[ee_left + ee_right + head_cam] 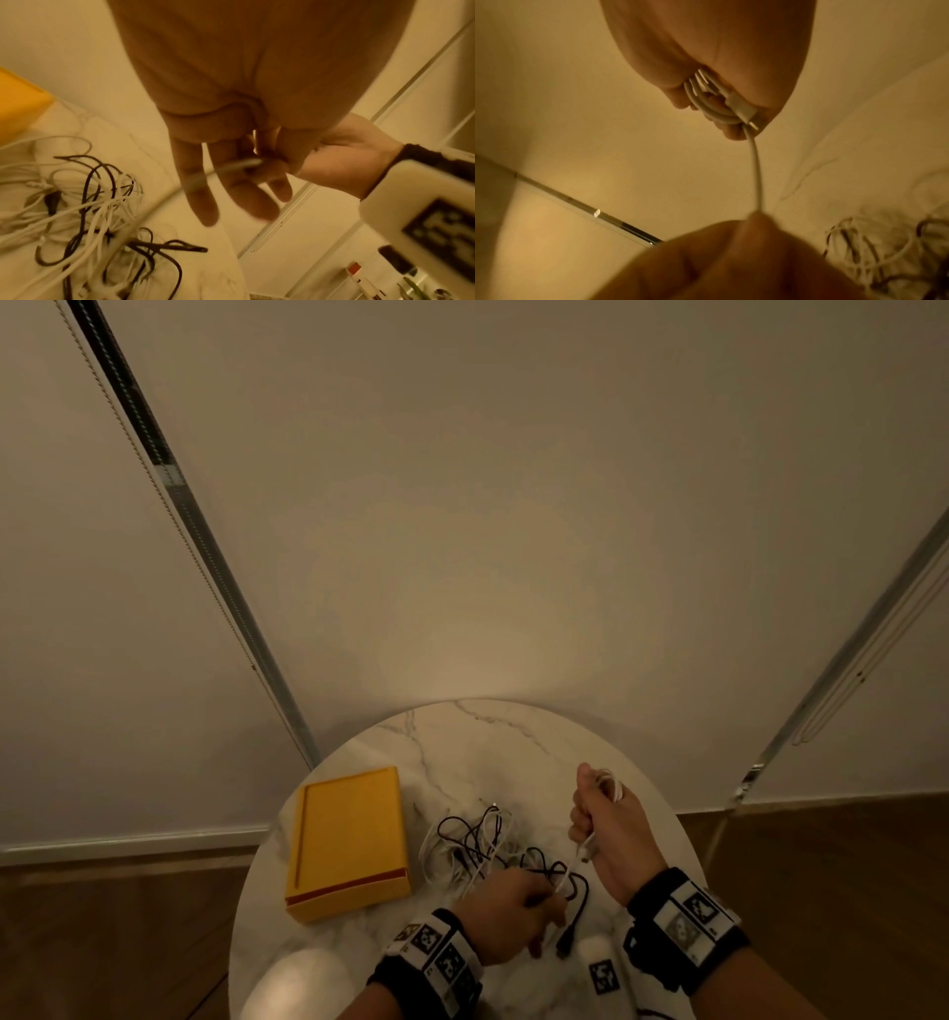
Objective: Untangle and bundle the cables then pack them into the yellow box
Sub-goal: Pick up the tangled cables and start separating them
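Note:
A yellow box [349,839] lies closed on the left of the round marble table [482,742]. Right of it sits a tangle of black and white cables [482,850], also seen in the left wrist view [85,209]. My right hand [590,814] is raised over the table's right side and grips a coil of white cable [713,105] with its plug against the palm. One strand of white cable [757,178] runs taut from the coil down to my left hand [549,898]. That hand pinches the strand [239,164] between thumb and fingers, just in front of the tangle.
A white object with a black square marker [601,968] stands near the table's front edge, and a black plug [565,942] hangs loose beside it. Pale walls with metal rails [205,567] rise behind the table. Wooden floor [102,942] lies on both sides.

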